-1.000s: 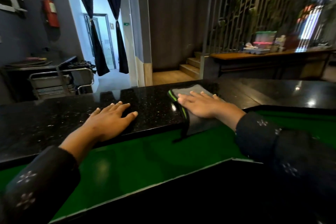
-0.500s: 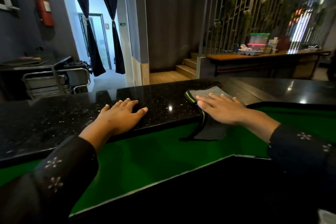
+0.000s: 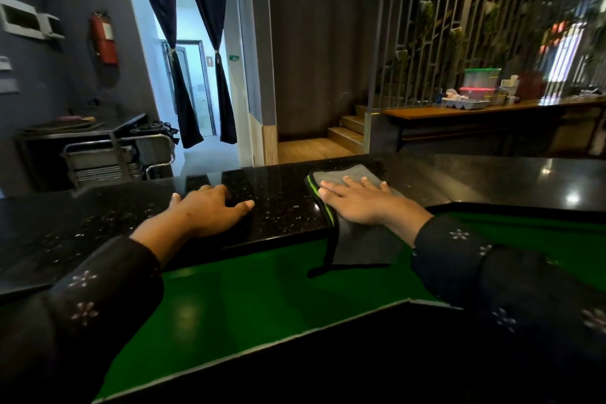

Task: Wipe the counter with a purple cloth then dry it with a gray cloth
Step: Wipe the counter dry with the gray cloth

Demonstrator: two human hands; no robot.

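A gray cloth [image 3: 360, 246] with a green and black edge lies over the near rim of the black speckled counter [image 3: 282, 207], one part hanging down toward the green surface below. My right hand [image 3: 357, 202] presses flat on the cloth, fingers spread and pointing left. My left hand [image 3: 206, 208] rests palm down on the bare counter to the left of the cloth, holding nothing. No purple cloth is in view.
A lower green surface [image 3: 249, 298] runs under the counter's near edge. Beyond the counter stand a metal trolley [image 3: 108, 157] at the left, steps in the middle, and a wooden table [image 3: 485, 111] with containers at the right.
My right hand has slid the gray cloth to the right along the counter over the last second. My left hand keeps about the same spot on the counter.
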